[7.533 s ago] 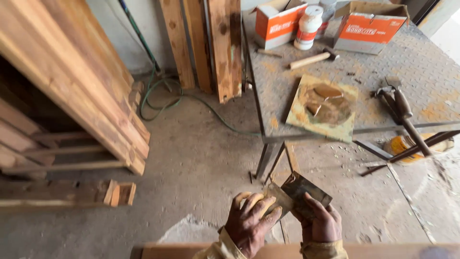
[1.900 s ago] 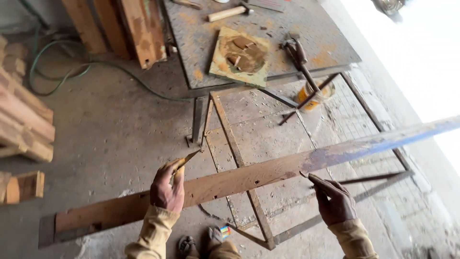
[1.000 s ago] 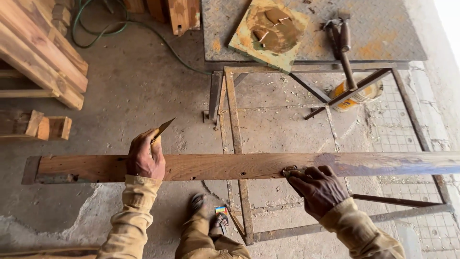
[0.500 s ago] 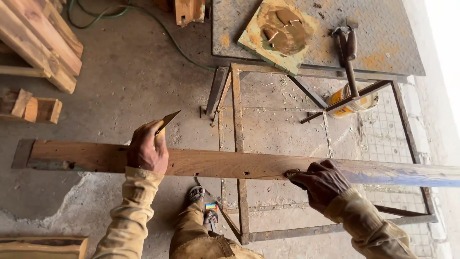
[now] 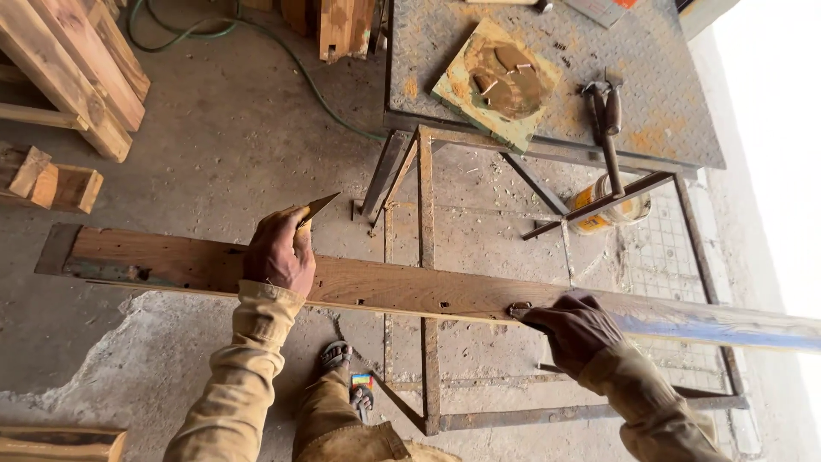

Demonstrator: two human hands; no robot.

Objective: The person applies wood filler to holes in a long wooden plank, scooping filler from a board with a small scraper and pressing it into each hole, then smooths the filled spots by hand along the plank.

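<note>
At the far left I see stacked timber [image 5: 73,73] and two short wood offcuts [image 5: 51,175] on the concrete floor. Below them starts the long plank [image 5: 410,291], which runs level across the whole view, brown at its left end and blue-tinted toward the right. My left hand [image 5: 278,255] is closed over the plank's far edge, fingers curled around the wood, and it also pinches a thin putty knife [image 5: 318,208] whose blade points up and away. A sandalled foot [image 5: 342,359] shows just under the plank. A rusty metal frame [image 5: 428,282] passes beneath the board's middle. My right hand [image 5: 571,325] clamps the near edge, fingers folded down over it. Beyond, a checker-plate metal table [image 5: 650,103] carries a square board smeared with filler [image 5: 496,81] and a pair of pincers [image 5: 604,120].
</note>
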